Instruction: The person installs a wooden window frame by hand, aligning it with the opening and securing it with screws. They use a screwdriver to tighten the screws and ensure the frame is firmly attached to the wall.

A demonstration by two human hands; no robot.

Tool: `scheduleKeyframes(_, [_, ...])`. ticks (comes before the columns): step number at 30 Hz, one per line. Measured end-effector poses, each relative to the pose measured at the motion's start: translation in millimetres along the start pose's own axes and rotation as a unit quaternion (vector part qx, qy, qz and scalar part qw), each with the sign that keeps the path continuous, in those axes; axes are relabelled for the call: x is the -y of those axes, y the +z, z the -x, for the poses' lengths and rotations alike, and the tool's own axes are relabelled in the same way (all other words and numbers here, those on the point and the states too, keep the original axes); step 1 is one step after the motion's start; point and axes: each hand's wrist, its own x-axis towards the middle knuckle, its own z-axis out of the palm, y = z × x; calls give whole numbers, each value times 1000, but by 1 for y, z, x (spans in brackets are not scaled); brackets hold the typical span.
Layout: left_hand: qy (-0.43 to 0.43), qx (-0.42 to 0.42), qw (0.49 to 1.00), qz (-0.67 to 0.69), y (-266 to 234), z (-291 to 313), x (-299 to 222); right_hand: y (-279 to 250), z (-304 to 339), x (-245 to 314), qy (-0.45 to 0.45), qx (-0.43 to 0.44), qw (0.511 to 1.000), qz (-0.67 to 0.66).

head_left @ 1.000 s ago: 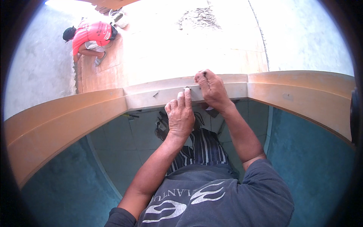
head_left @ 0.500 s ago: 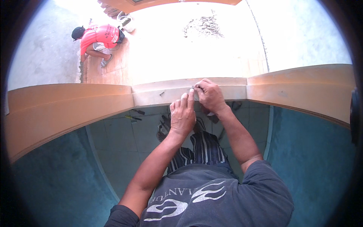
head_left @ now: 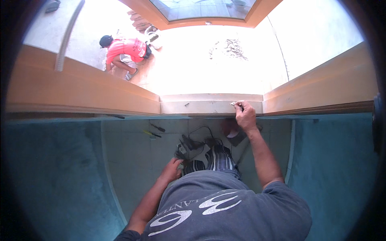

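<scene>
My right hand (head_left: 246, 115) is at the right part of the pale window sill (head_left: 209, 107), its fingers pinched on a small whitish piece (head_left: 233, 103) whose kind is too small to make out. A short dark piece, perhaps a screw (head_left: 186, 104), lies on the sill farther left. My left hand (head_left: 171, 170) hangs low beside my striped trousers, away from the sill. Its fingers are mostly hidden and blurred, so I cannot tell whether it holds anything.
Beyond the sill, a person in a red shirt (head_left: 128, 49) crouches near rubble (head_left: 233, 48). A glazed orange sash (head_left: 209, 24) is at the top. On the floor below lie a corded tool (head_left: 187, 143), a yellow-handled tool (head_left: 152, 133) and a dark-handled tool (head_left: 159, 128).
My left hand has left the sill and dropped down to my side. My right hand has shifted right along the sill, still pinching. The view has tilted, showing more of the sash.
</scene>
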Motion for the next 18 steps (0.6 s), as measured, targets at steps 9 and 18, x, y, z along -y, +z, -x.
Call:
scheduleKeyframes(9, [-270, -9, 962, 28, 69, 108, 195, 97, 60, 71, -184, 186, 965, -13])
scheduleKeyframes(18, [-236, -76, 958, 142, 90, 130, 318, 192, 141, 137, -228, 257, 939, 19])
